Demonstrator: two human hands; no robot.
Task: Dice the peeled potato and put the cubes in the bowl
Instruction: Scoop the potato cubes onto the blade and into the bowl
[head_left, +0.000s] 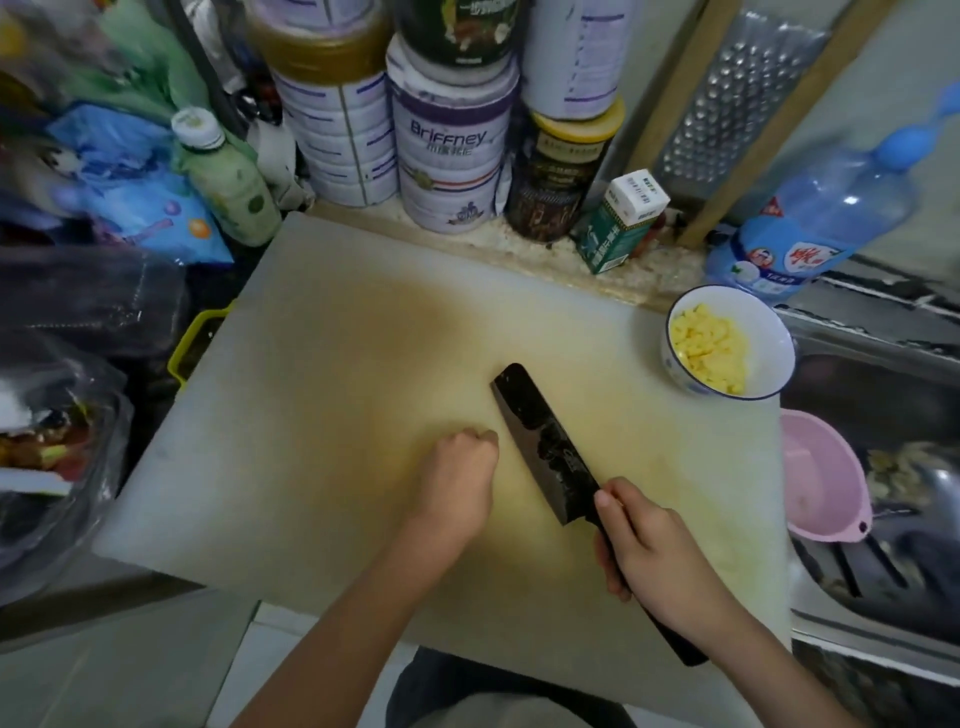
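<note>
On the cutting board (311, 364), right hand (657, 545) grips the knife (540, 441) handle; left hand (457, 478) is curled in a fist just beside the blade. Potato cubes (709, 351) are in the bowl (771, 332) at the board's far right corner.

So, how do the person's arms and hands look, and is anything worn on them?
The left hand and right hand wear no gloves; no ring, watch or bracelet shows. Both forearms are bare to the picture's edge, no sleeves.

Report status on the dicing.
Right hand grips knife; left hand fisted beside it. Cubes in bowl; no potato visible on board. Nothing between knife and bowl.
</note>
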